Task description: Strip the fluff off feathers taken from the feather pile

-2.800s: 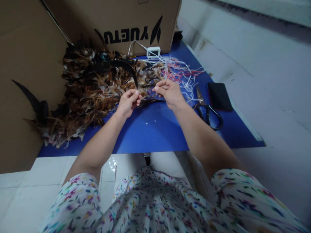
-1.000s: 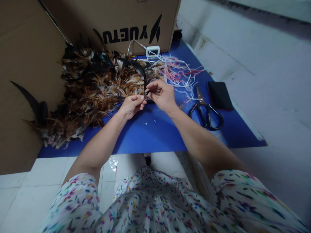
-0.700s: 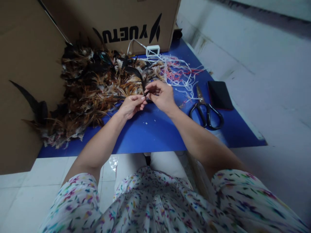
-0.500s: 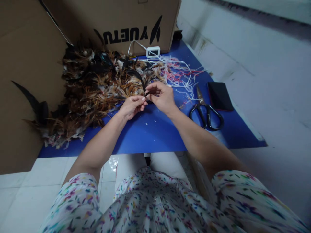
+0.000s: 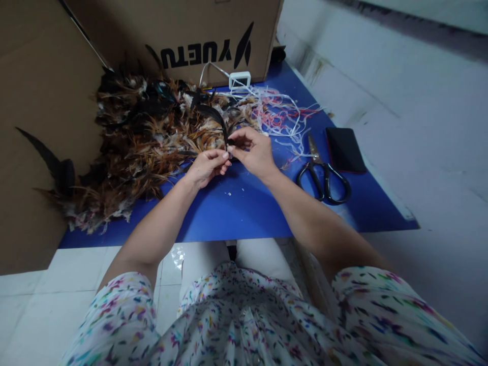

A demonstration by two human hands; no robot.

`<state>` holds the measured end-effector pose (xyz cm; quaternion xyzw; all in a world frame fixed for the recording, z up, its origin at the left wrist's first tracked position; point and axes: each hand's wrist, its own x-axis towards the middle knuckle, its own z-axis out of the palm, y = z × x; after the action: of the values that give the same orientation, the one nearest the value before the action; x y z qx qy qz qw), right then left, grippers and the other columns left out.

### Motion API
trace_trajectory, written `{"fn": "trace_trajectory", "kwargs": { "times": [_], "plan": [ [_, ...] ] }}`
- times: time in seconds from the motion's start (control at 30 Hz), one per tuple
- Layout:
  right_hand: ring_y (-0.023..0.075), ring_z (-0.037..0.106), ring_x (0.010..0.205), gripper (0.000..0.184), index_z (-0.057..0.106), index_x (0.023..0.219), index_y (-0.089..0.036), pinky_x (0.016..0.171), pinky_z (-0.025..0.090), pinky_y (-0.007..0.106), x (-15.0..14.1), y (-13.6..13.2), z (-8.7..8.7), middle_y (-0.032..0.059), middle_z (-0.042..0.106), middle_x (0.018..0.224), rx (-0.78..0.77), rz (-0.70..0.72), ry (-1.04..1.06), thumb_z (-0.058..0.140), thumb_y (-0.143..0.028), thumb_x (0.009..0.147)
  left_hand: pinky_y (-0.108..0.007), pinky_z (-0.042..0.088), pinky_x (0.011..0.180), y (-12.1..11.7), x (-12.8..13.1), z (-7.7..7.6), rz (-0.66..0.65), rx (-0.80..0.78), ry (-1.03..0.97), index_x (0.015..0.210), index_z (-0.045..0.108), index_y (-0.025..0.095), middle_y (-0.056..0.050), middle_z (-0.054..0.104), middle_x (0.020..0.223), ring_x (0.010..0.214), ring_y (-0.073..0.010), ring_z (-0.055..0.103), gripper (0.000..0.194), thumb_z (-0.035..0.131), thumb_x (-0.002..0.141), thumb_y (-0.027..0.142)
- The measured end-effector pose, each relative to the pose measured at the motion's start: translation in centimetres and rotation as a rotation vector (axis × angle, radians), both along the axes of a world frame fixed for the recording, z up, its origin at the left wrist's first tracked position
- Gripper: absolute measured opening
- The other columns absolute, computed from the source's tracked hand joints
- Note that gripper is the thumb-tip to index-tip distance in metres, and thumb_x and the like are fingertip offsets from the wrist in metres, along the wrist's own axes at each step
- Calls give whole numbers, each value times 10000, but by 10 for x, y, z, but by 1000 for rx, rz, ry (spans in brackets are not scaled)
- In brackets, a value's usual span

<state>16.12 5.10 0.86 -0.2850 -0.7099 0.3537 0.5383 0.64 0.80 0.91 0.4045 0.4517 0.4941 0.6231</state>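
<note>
Between my two hands stands a dark, curved feather [image 5: 218,118], its tip bending to the left. My left hand [image 5: 208,166] pinches the feather's lower end between thumb and forefinger. Close beside it, my right hand [image 5: 254,151] is closed with thumb and fingertips on the same feather, just above the left fingertips. The very base of the feather is hidden by the fingers. Behind and left of my hands spreads a large heap of brown and black feathers [image 5: 152,137].
Black-handled scissors [image 5: 323,178] and a dark flat phone-like object [image 5: 345,150] lie right on the blue table [image 5: 236,213]. Tangled white and pink strips [image 5: 280,114] lie behind, near a small white device [image 5: 240,80]. Cardboard boxes [image 5: 125,30] stand at the back and left.
My right fingertips have shifted slightly at the feather's lower end. My left hand holds nearly the same place; other things lie as before.
</note>
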Motion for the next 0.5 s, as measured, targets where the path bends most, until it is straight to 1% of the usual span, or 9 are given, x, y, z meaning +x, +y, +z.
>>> {"fn": "trace_trajectory", "kwargs": {
  "times": [0.1,0.2,0.27,0.33,0.4,0.5],
  "plan": [
    [145,635,729,212,640,882,-212,680,536,303,0,4,-1,-2,668,813,-11,-10,14,706,-391,789,-171,463,479,-1,1,0,-18,29,28,742,628,130,8,677,624,453,-53,559,240,828,777,258],
    [152,636,743,202,641,885,-216,680,537,307,2,11,-3,4,668,836,-27,-34,82,722,-359,769,-174,470,483,-1,1,1,-9,34,71,751,620,132,15,668,619,459,-53,560,265,837,770,283],
    [156,643,747,186,634,895,-221,678,540,310,5,18,-5,7,673,844,-71,-54,122,717,-325,765,-172,463,476,-1,0,2,33,54,75,755,618,137,23,660,620,462,-51,556,261,830,780,288],
    [156,642,729,155,632,893,-221,675,541,314,9,25,-7,4,674,824,-117,-78,111,696,-282,766,-167,445,461,0,-2,5,115,99,50,743,611,145,35,644,615,453,-43,537,242,805,807,277],
    [158,634,712,118,642,872,-214,687,537,325,13,28,-8,1,675,794,-107,-99,10,673,-235,760,-162,423,448,2,-4,7,220,149,17,733,606,154,47,625,609,447,-35,515,224,774,836,258],
    [187,644,773,98,680,840,-201,784,531,370,18,26,-8,20,702,816,22,-72,-299,664,-172,748,-159,399,437,5,-8,10,358,196,-12,738,609,166,56,602,603,444,-30,495,200,743,865,245]
  ]
}}
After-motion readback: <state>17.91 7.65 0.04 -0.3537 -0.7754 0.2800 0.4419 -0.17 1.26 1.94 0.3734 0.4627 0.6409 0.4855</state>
